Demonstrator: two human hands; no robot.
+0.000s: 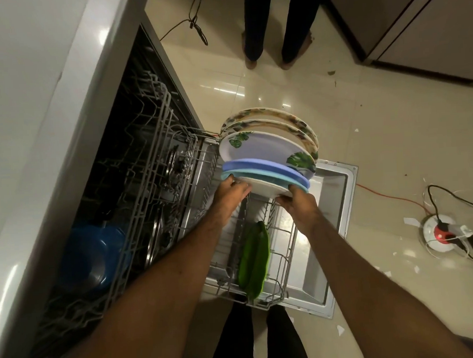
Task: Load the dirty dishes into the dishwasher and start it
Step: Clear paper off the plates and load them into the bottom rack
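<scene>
Several plates stand on edge in the pulled-out lower rack (285,247) of the open dishwasher: two floral-rimmed ones at the back, a white leaf-print plate (264,149), a blue one (265,167), a teal one, and a white plate (263,188) nearest me. My left hand (232,191) grips the white plate's left edge. On its right edge is my right hand (297,200), holding it. A green plate (254,258) stands alone closer to me in the same rack. The upper rack (151,167) holds a blue bowl (92,257) and steel items.
The dishwasher door (339,200) lies open flat on the tiled floor. Another person's legs (273,24) stand beyond it. A power socket with black and orange cables (443,231) lies on the floor to the right. The white counter (26,108) runs along the left.
</scene>
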